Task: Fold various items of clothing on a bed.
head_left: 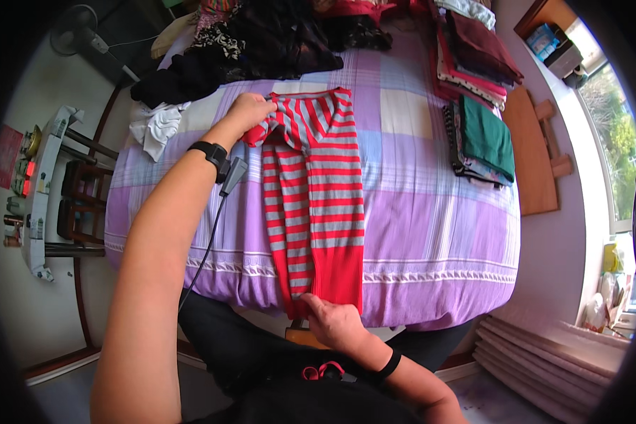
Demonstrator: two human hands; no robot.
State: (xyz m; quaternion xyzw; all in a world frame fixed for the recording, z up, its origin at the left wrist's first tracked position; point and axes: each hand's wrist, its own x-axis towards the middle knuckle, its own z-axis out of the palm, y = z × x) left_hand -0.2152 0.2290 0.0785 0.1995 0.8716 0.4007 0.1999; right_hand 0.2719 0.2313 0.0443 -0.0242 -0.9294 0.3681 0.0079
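A red and grey striped knit sweater [335, 180] lies lengthwise on the bed, its neckline away from me and its ribbed red hem hanging over the near edge. One sleeve is laid back along the left side of the body. At the upper left, by the shoulder, my left hand [252, 112] grips the knit. Down at the hem and cuff, my right hand [335, 320] pinches the fabric between thumb and fingers. A black band with a grey cable connector [234, 177] is on my left wrist.
The bed wears a purple checked sheet [403, 222]. Dark clothes [275, 42] are heaped at the far left beside a white garment [156, 130]. Folded stacks, one topped by a green cloth [487, 138] and one by a maroon cloth [482, 45], line the right side.
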